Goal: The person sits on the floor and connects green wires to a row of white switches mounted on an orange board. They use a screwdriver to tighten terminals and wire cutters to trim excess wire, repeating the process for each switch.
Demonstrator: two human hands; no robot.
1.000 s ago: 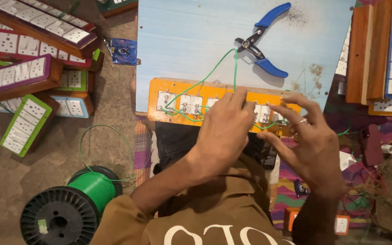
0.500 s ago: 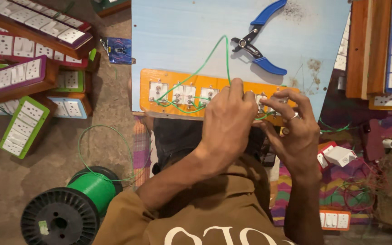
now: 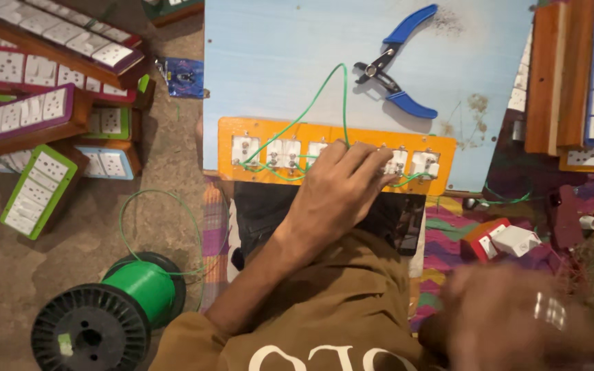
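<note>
Since half a second ago the right hand (image 3: pixel 517 323) has pulled off the orange switch board (image 3: pixel 235 130) toward the lower right, blurred, its fingers unreadable. That board lies long-axis left to right along the blue bench's (image 3: pixel 276 55) near edge, where the left hand (image 3: pixel 338 189) rests on its middle, fingers curled down onto the green wire (image 3: pixel 344 96) looping toward the far edge.

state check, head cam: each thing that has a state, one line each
left hand: fingers pressed on the orange switch panel
right hand: blurred, off the panel, grip unclear
green wire: looped up from the panel's terminals
blue pliers: lying on the light blue board, handles spread
green wire spool: on its side, wire trailing loose
</note>
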